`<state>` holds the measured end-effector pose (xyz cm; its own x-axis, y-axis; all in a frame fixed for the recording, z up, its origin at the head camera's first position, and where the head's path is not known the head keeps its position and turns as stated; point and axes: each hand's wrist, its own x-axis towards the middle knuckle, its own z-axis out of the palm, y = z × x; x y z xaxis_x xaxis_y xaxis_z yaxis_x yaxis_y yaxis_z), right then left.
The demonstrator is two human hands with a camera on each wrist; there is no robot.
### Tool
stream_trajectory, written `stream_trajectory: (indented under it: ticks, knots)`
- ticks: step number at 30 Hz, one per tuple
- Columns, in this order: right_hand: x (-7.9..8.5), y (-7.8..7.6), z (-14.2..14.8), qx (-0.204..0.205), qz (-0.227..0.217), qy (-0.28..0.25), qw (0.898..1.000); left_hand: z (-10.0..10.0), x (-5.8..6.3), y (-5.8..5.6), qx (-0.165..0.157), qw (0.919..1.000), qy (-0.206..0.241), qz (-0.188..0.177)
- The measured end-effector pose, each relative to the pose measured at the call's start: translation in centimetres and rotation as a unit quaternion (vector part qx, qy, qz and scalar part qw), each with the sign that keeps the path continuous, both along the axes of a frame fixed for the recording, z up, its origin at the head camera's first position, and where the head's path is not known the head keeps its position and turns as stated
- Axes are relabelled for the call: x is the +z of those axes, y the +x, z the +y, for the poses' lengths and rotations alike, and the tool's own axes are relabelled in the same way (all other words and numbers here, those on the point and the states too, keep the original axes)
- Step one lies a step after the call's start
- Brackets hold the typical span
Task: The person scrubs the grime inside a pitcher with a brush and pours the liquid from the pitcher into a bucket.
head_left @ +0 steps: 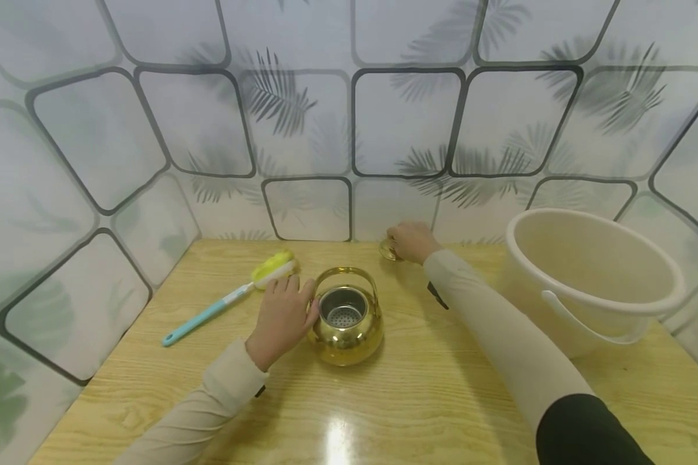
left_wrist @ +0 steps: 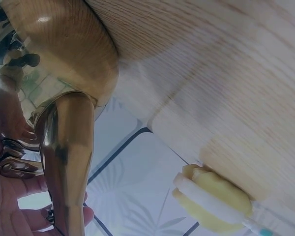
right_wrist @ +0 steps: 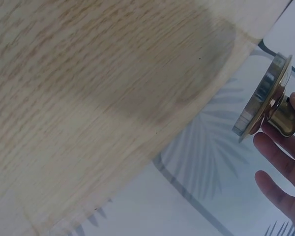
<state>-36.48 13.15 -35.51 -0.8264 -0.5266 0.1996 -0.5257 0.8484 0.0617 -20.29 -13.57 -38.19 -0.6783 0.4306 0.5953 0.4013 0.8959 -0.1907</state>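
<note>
A shiny gold kettle (head_left: 349,345) stands uncovered on the table, its arched handle (head_left: 349,268) raised and a perforated metal strainer (head_left: 343,316) in its mouth. My left hand (head_left: 285,316) grips the kettle at its left side, fingers around the spout (left_wrist: 66,147) and thumb near the handle's base. The spout hides part of the fingers in the left wrist view. Toward the back wall, my right hand (head_left: 413,241) pinches the knob of the kettle's lid (right_wrist: 265,98) between thumb and fingers. That lid is tilted on edge in the right wrist view.
To the left lies a bottle brush (head_left: 209,313) with a blue handle and yellow sponge head. A large cream bucket (head_left: 535,297) stands at the right, its handle hanging down in front. Patterned walls (head_left: 302,210) border the wooden table (head_left: 384,413) at the back and sides.
</note>
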Motion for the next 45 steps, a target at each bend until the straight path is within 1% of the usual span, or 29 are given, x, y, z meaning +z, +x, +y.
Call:
stream_trajectory:
  ticks: [9,16,23,29,36,45]
  knots:
    - [-1.4,-0.5,0.2,0.003,0.012,0.004,1.000,0.1,-0.1,0.1,0.001,1.0000,-0.003,-0.005]
    - [-2.1,-0.5,0.2,0.009,-0.015,0.007,1.000,0.1,-0.2,0.2,0.002,1.0000,-0.003,-0.004]
    - [-2.1,-0.2,0.1,0.002,-0.061,-0.006,0.998,0.1,-0.2,0.2,-0.001,0.9999,-0.011,0.010]
    - [-1.9,0.2,-0.1,0.006,-0.062,-0.004,0.998,0.1,-0.2,0.2,0.001,0.9999,-0.011,0.010]
    - [-2.4,-0.2,-0.2,0.006,-0.068,-0.001,0.998,0.1,-0.1,0.2,0.004,0.9998,-0.015,0.014]
    - [-2.6,-0.4,-0.1,0.008,-0.069,0.005,0.998,0.1,0.1,0.2,0.007,0.9999,-0.009,0.001]
